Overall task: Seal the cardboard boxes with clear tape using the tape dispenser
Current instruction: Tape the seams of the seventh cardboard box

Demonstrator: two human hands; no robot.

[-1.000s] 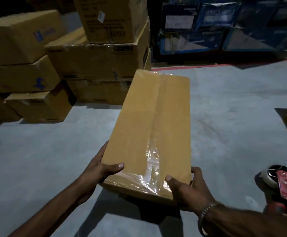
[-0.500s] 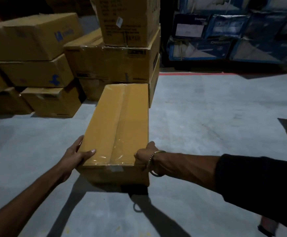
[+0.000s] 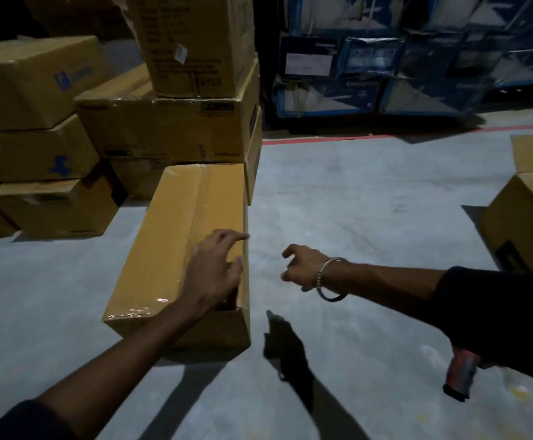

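1. Tape already runs along the top seam of the long cardboard box [image 3: 179, 246] and wrinkles over its near end, so I judge this box sealed and set down on the floor [image 3: 370, 217], its far end against the stack of boxes [image 3: 170, 128] toward the floor's far left.
2. Left hand [image 3: 214, 271] rests over the box's top right edge, fingers spread and loose, gripping nothing.
3. Right hand [image 3: 303, 268] hangs free above the floor just right of the box, fingers loosely curled and holding nothing.
4. Tape dispenser [image 3: 460, 373], red and only partly seen, lies on the floor near the right edge, below the right sleeve; neither hand is on it.
5. Another cardboard box [image 3: 525, 217] sits at the floor's right edge; whether its seam is taped cannot be told, so it may be what is left to do.
6. Contents: every box in view is shut, so nothing inside any of them can be seen. Several stacked boxes show shiny tape on top; the blue cartons [image 3: 386, 74] along the far edge look wrapped.
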